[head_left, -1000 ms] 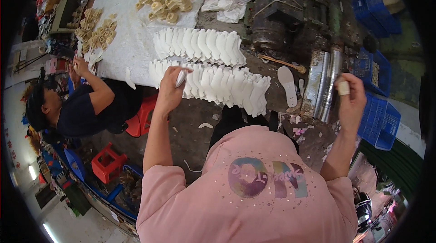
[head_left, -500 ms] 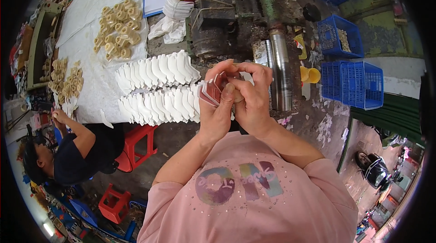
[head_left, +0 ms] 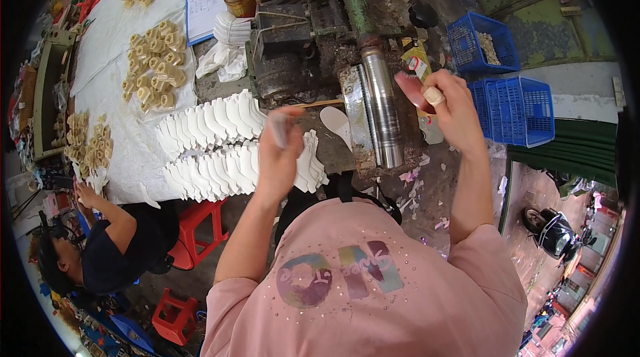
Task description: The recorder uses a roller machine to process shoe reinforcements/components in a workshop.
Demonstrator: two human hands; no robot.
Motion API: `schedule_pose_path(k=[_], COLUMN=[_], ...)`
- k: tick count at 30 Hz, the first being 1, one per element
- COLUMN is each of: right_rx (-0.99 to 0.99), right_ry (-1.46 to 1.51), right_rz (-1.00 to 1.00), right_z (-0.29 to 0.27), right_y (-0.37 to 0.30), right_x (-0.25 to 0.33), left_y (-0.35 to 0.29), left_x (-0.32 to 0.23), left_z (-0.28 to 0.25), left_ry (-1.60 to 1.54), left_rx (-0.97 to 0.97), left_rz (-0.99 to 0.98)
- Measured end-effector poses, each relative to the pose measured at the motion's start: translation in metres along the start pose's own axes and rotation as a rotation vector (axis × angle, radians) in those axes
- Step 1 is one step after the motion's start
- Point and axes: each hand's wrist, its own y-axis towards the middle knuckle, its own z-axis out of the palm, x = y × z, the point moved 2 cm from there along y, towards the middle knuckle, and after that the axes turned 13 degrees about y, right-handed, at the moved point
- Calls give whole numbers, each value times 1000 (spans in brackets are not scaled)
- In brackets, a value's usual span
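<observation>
My right hand (head_left: pixel 457 114) is raised to the right of the machine's steel roller (head_left: pixel 385 110). Its fingers are closed on a curved, reddish-brown flat piece (head_left: pixel 412 90), and a small cream-coloured piece (head_left: pixel 433 96) shows at the fingertips. My left hand (head_left: pixel 279 157) is smeared by motion above the white curved pieces (head_left: pixel 220 167). A pale greyish shape shows at its fingers, too blurred to name. Between the hands, a white sole-shaped piece (head_left: pixel 337 125) lies on the bench beside the roller.
The dark, greasy machine (head_left: pixel 283 57) fills the bench ahead. Heaps of yellowish moulded parts (head_left: pixel 157 57) lie on the white sheet at the left. Blue crates (head_left: pixel 517 114) stand at the right. A co-worker (head_left: pixel 127 240) sits at the far left, near red stools (head_left: pixel 200 234).
My hands were together in front of me around the reddish-brown piece. They have parted: the right moved right with that piece, the left moved left. The white sole-shaped piece is now uncovered.
</observation>
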Motion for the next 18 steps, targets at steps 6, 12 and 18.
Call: schedule_pose_path(k=[6, 12, 18], right_rx=[330, 12, -59], right_ry=[-159, 96, 207], right_rz=[-1, 138, 265], right_z=[34, 29, 28], right_y=[-10, -11, -11], right_x=[-25, -37, -40], left_y=[-4, -4, -18], left_x=[-10, -5, 51], left_z=[63, 41, -104], left_ry=[695, 589, 637], left_rx=[221, 82, -368], left_rz=[432, 432, 423])
